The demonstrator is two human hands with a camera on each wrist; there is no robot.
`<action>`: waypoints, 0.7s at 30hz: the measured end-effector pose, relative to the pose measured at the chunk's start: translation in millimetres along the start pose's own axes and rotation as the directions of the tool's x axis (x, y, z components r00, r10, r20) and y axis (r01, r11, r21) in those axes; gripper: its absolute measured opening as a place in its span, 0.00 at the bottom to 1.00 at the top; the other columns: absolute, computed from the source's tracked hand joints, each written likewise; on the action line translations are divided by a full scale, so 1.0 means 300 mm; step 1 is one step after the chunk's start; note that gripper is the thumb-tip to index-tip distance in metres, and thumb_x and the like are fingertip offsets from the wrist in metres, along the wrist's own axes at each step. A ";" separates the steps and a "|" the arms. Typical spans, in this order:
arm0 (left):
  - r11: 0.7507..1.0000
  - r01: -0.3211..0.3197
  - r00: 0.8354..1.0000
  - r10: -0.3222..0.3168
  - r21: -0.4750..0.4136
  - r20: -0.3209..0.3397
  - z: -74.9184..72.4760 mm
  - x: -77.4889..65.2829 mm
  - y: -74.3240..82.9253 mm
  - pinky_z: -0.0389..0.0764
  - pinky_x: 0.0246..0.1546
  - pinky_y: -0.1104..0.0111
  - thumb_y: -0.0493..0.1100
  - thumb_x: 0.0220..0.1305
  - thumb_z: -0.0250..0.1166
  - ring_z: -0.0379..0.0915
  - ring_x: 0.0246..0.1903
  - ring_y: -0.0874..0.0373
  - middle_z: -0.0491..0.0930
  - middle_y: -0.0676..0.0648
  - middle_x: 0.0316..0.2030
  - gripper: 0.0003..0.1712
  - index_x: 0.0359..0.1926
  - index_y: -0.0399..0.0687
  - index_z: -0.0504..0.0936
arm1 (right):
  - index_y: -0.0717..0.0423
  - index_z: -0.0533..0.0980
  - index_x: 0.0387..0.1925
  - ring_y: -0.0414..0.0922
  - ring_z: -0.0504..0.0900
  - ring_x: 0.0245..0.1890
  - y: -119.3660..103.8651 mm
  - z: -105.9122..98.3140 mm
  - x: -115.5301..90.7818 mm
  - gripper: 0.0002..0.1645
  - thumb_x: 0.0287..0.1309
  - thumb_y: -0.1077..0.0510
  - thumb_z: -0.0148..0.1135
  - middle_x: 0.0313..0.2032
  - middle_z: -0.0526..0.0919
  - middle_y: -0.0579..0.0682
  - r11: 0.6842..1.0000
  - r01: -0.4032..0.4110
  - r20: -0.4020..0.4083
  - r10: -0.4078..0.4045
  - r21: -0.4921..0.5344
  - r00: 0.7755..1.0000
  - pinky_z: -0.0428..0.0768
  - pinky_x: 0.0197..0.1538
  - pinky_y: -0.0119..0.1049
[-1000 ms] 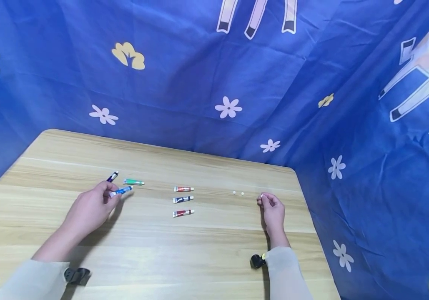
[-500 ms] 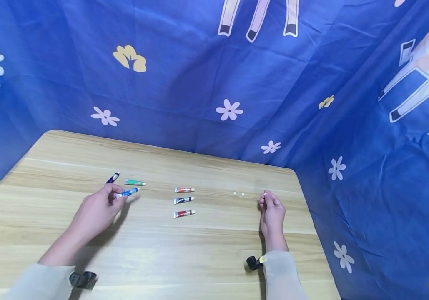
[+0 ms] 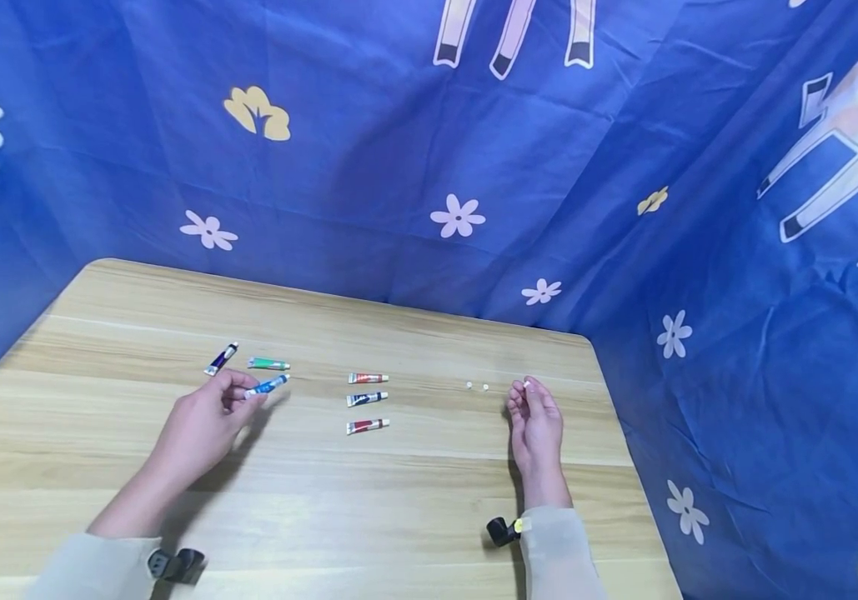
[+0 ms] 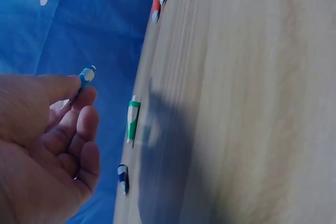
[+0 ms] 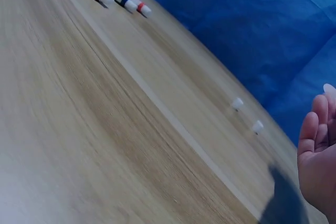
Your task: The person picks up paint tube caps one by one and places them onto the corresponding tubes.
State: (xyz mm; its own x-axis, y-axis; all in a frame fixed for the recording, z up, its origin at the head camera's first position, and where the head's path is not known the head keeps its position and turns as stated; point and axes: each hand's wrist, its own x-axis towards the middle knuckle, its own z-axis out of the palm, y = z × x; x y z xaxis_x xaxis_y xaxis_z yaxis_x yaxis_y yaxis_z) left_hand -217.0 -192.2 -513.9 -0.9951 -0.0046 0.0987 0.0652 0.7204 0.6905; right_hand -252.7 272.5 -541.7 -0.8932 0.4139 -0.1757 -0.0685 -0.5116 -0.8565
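My left hand (image 3: 199, 421) pinches a light blue paint tube (image 3: 267, 386) between thumb and fingers, raised over the table, its nozzle end pointing right. In the left wrist view the same tube (image 4: 86, 76) sticks out past the thumb. Just beyond this hand lie a green paint tube (image 3: 269, 364) and a dark purple one (image 3: 222, 358). On the right, my right hand (image 3: 539, 433) holds a small white cap (image 3: 527, 383) at its fingertips, palm partly turned up. Two more white caps, one (image 3: 469, 385) left of the other (image 3: 485, 387), stand close by on the wood.
Mid-table, three paint tubes lie in a column: orange-red (image 3: 368, 378), dark blue (image 3: 366, 399) and dark red (image 3: 368, 426). Blue patterned cloth (image 3: 368, 167) hangs behind the wooden table (image 3: 398, 517) and along its right side.
My left hand has moved to the right with the light blue tube, uncovering the whole purple tube. The right hand, still holding its cap, has shifted slightly left and turned its palm up more.
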 end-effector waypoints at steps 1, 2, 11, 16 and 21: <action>1.000 0.003 1.000 -0.003 -0.007 0.002 0.003 -0.002 0.002 0.77 0.37 0.67 0.43 0.76 0.69 0.83 0.38 0.54 0.88 0.45 0.39 0.13 0.54 0.41 0.81 | 0.61 0.79 0.51 0.40 0.84 0.37 0.001 0.004 -0.003 0.07 0.81 0.63 0.56 0.36 0.87 0.48 1.000 -0.002 0.006 0.002 0.006 1.000 0.84 0.43 0.28; 1.000 0.009 1.000 -0.008 -0.015 0.006 0.005 -0.004 0.004 0.76 0.36 0.68 0.44 0.76 0.69 0.82 0.38 0.55 0.88 0.45 0.40 0.13 0.54 0.42 0.81 | 0.60 0.79 0.51 0.39 0.85 0.37 0.003 0.007 -0.006 0.08 0.81 0.63 0.56 0.36 0.87 0.48 1.000 -0.006 0.011 0.006 0.008 1.000 0.84 0.43 0.28; 0.999 0.025 0.999 -0.023 -0.045 0.049 0.027 -0.028 0.034 0.71 0.30 0.69 0.45 0.77 0.69 0.75 0.31 0.60 0.88 0.46 0.38 0.14 0.55 0.41 0.81 | 0.59 0.85 0.47 0.37 0.85 0.36 0.030 0.015 -0.046 0.08 0.79 0.65 0.60 0.34 0.88 0.45 1.000 -0.005 0.046 0.006 -0.004 0.999 0.85 0.44 0.26; 0.998 0.022 0.998 -0.019 -0.051 0.065 0.046 -0.043 0.045 0.71 0.28 0.70 0.45 0.77 0.68 0.72 0.27 0.62 0.87 0.48 0.37 0.15 0.56 0.41 0.81 | 0.56 0.87 0.42 0.37 0.85 0.34 0.042 0.018 -0.060 0.10 0.76 0.67 0.61 0.33 0.89 0.46 1.000 0.000 0.079 0.000 -0.003 0.997 0.85 0.42 0.25; 0.997 0.031 0.996 -0.026 -0.066 0.084 0.069 -0.057 0.046 0.72 0.28 0.70 0.45 0.77 0.68 0.74 0.27 0.64 0.88 0.48 0.37 0.14 0.56 0.42 0.81 | 0.53 0.89 0.39 0.36 0.86 0.32 0.054 0.025 -0.072 0.14 0.75 0.69 0.61 0.32 0.90 0.45 1.000 -0.016 0.089 0.018 -0.022 0.996 0.85 0.40 0.25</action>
State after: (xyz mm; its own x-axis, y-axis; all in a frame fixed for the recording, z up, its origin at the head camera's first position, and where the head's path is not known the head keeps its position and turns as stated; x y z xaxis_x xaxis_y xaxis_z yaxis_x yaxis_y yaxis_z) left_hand -200.5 -167.9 -520.9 -0.9992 0.0350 0.0208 0.0389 0.6726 0.7390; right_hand -237.8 249.6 -548.3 -0.9302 0.3363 -0.1471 -0.0448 -0.5017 -0.8639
